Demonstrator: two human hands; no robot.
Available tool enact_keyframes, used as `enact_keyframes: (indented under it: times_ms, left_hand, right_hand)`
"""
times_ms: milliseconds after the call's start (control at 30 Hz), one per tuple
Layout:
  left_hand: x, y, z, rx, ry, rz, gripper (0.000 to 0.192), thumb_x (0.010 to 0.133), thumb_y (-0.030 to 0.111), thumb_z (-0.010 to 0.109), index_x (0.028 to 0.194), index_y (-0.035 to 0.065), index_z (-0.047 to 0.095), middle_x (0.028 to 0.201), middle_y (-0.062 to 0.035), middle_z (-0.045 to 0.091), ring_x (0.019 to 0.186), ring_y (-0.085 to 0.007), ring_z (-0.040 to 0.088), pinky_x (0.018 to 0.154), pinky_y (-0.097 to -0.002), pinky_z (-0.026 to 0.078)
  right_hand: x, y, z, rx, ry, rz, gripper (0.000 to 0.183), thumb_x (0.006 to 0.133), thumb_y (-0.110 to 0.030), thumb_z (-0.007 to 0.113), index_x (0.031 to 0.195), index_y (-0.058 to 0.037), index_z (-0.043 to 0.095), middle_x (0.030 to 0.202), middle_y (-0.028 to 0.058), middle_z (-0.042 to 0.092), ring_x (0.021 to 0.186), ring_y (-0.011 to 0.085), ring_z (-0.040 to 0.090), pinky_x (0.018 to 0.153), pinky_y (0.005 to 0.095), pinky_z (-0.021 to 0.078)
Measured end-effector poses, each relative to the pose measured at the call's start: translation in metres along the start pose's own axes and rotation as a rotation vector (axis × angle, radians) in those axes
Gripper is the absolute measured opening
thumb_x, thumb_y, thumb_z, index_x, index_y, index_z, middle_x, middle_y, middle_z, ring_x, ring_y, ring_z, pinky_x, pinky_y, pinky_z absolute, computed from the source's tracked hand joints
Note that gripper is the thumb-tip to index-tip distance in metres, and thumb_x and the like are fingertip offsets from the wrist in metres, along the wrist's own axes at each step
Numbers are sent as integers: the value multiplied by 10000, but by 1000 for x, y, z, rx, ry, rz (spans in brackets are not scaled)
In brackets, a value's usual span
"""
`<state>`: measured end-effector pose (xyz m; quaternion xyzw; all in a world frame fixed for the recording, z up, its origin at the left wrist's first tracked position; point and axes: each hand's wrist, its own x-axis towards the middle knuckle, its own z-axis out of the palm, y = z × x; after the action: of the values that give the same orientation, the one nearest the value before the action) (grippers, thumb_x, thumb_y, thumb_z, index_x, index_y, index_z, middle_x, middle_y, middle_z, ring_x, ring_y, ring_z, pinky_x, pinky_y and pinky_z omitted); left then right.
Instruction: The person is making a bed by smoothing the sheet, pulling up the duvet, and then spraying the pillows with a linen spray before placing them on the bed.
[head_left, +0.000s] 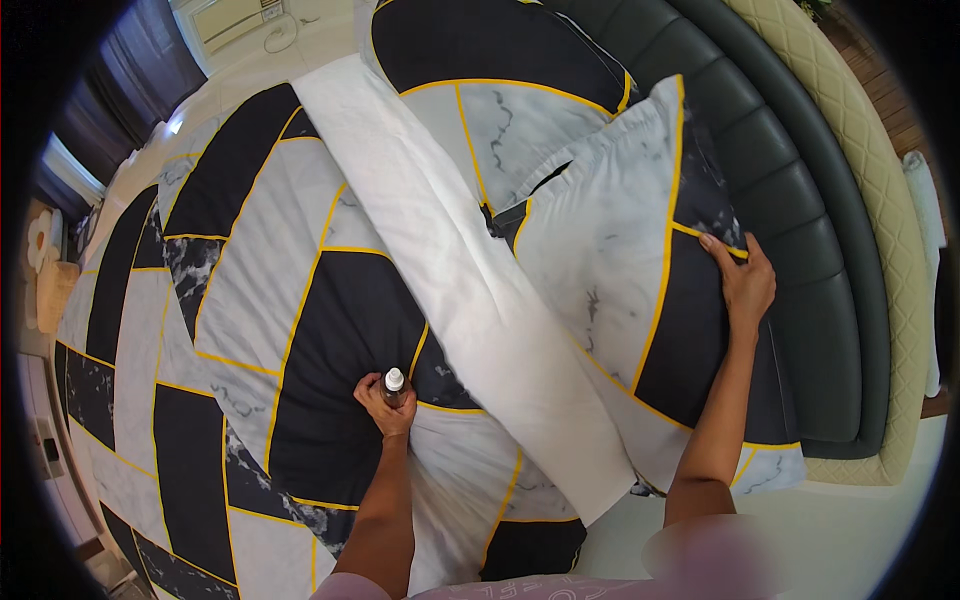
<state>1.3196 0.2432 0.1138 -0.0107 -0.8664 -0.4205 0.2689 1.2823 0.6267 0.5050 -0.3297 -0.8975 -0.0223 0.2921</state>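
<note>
My left hand is wrapped around a small dark bottle with a white pump top. It rests on the black part of a bed cover patterned in grey marble, black and yellow lines. To the right, my right hand grips the edge of a pillow in a matching case, thumb on top and some fingertips hidden. The pillow's gathered side has a dark gap in it. Between my hands, a plain white folded band of fabric crosses the bed diagonally.
A second matching pillow lies farther across the bed. Along the right curves a dark padded headboard with a cream quilted rim. Dark curtains hang at upper left, and a white cabinet stands at the left edge.
</note>
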Motion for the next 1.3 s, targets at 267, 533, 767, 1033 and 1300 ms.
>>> enact_keyframes:
  times_ms: [267, 533, 767, 1033, 1300]
  left_hand:
    - [-3, -6, 0, 29, -24, -6, 428, 580, 131, 711, 943, 30, 509, 1027, -169, 479, 991, -356, 443, 855, -468, 380]
    - [2, 5, -1, -11, -30, -24, 388, 656, 124, 720, 944, -11, 498, 1043, -179, 458, 1020, -350, 428, 879, -456, 364]
    - [-4, 0, -5, 26, -38, -7, 446, 676, 131, 705, 1021, -27, 471, 1103, -198, 444, 1043, -362, 417, 908, -455, 351]
    - [-6, 6, 1, 12, 18, 2, 396, 662, 140, 711, 955, -16, 495, 1067, -197, 469, 1025, -363, 425, 887, -473, 350]
    - [7, 30, -3, 7, 36, -5, 451, 749, 195, 735, 1027, -62, 489, 1033, -225, 473, 998, -362, 432, 873, -446, 362]
  right_hand:
    - [6, -11, 15, 143, -179, -4, 500, 610, -554, 764, 750, -86, 659, 644, 74, 640, 653, 253, 635, 620, 364, 460]
    - [22, -16, 22, 28, -330, 7, 798, 623, -692, 668, 1089, -49, 592, 846, 137, 655, 829, 303, 635, 728, 414, 478]
    - [-7, 37, -19, 193, 0, -292, 569, 756, -416, 712, 1193, -86, 558, 1043, 134, 584, 1027, 279, 515, 912, 377, 371]
    - [-192, 313, -114, -244, 782, 354, 476, 867, -330, 633, 1218, -33, 512, 1131, 99, 571, 1040, 244, 514, 887, 344, 405]
    - [-276, 412, -19, 1394, -93, 900, 661, 952, -412, 438, 1444, -97, 130, 1451, 87, 293, 1305, 251, 327, 1065, 444, 302]
